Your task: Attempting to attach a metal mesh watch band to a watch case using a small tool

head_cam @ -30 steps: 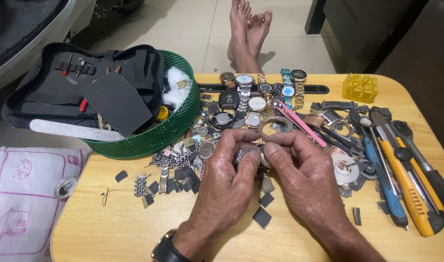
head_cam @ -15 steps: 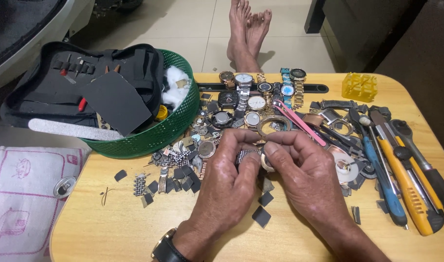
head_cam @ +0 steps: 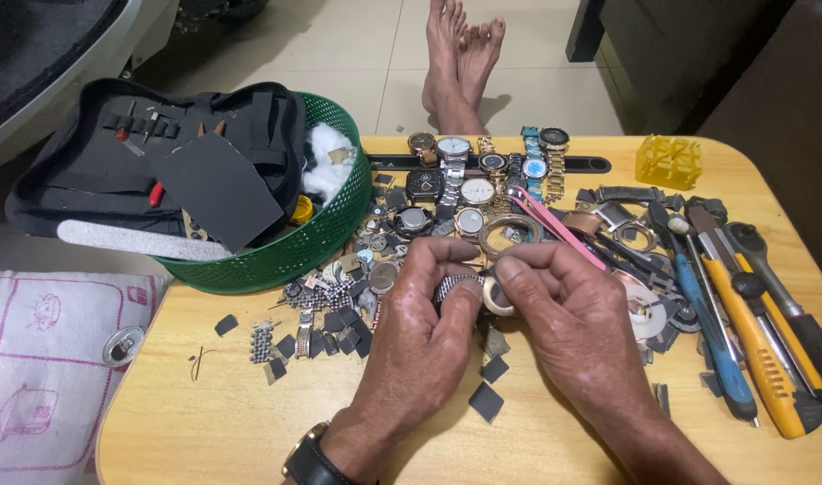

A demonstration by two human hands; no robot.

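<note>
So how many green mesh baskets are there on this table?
1. The green mesh basket sits at the table's back left corner, holding a black tool pouch and white cotton, left of both hands. No other basket shows.

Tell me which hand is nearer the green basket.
Left. The left hand is just right of and below the green basket, a short gap between them; the right hand lies farther right, beyond the left.

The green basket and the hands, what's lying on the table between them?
Head view: small dark squares and metal strap links lie between green basket and left hand.
</note>
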